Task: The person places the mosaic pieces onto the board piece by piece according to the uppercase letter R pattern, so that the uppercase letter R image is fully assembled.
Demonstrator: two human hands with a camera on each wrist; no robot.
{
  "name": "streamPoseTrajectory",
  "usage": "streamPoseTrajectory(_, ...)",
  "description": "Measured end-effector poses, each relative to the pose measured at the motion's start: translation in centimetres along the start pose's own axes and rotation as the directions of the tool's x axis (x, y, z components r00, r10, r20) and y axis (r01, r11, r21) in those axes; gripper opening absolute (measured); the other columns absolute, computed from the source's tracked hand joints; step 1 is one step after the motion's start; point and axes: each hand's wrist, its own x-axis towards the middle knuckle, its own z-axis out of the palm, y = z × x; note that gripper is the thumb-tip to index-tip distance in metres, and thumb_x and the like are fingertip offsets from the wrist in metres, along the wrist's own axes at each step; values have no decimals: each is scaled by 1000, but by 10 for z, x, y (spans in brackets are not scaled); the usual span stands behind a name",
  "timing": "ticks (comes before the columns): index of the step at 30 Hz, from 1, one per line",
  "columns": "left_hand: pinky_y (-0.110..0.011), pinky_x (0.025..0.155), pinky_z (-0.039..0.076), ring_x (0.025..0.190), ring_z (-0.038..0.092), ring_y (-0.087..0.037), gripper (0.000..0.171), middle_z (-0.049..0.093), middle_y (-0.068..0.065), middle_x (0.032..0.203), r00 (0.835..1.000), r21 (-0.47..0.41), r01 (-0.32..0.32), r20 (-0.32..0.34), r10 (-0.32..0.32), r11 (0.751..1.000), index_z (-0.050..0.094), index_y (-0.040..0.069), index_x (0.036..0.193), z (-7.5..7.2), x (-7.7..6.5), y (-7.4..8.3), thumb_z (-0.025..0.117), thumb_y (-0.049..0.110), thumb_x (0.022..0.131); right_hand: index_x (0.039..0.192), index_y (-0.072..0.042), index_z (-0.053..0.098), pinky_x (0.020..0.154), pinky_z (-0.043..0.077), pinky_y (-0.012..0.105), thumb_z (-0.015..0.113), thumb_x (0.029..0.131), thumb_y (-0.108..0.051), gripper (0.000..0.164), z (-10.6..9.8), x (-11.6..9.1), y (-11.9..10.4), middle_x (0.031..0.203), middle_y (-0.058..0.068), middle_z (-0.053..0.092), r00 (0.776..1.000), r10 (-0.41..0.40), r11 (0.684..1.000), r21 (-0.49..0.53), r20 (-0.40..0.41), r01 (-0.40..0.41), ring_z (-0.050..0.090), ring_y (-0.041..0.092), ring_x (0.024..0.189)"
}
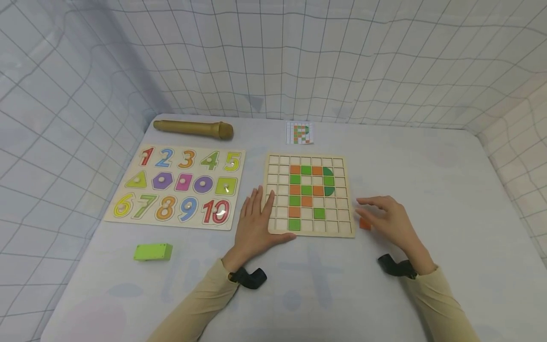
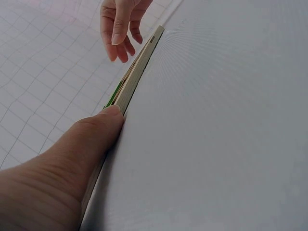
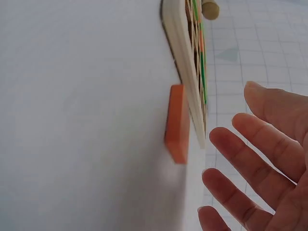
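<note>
A wooden grid board (image 1: pixel 316 233) lies on the table, with green and orange tiles forming a letter R shape in its cells. My left hand (image 1: pixel 254 228) rests at the board's lower left corner, fingers extended along the left side and thumb along the front edge. Just off the board's right side, a loose orange square tile (image 1: pixel 365 224) lies on the table. Above it hovers my right hand (image 1: pixel 391 218), its fingers loosely bent and holding nothing. In the right wrist view those fingers are spread apart, away from the orange tile (image 3: pixel 178 125).
Behind the board lies a small pattern card (image 1: pixel 299 133). To the left is a number and shape knob puzzle (image 1: pixel 171 223), with a gold toy microphone (image 1: pixel 192 128) behind it and a green block (image 1: pixel 153 252) in front. Gridded curtains (image 1: pixel 299 57) enclose the table.
</note>
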Motion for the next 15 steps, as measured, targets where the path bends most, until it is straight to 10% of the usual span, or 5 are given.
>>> streamPoseTrajectory(15,-44,113,1,142,2,-32,116,10,-21,155,1000,-1,6,6,-6,1000,23,6,151,-1,0,1,68,72,66,108,0,70,85,38,46,82,76,-24,41,-7,-9,9,107,13,68,998,8,999,-49,68,-5,53,32,104)
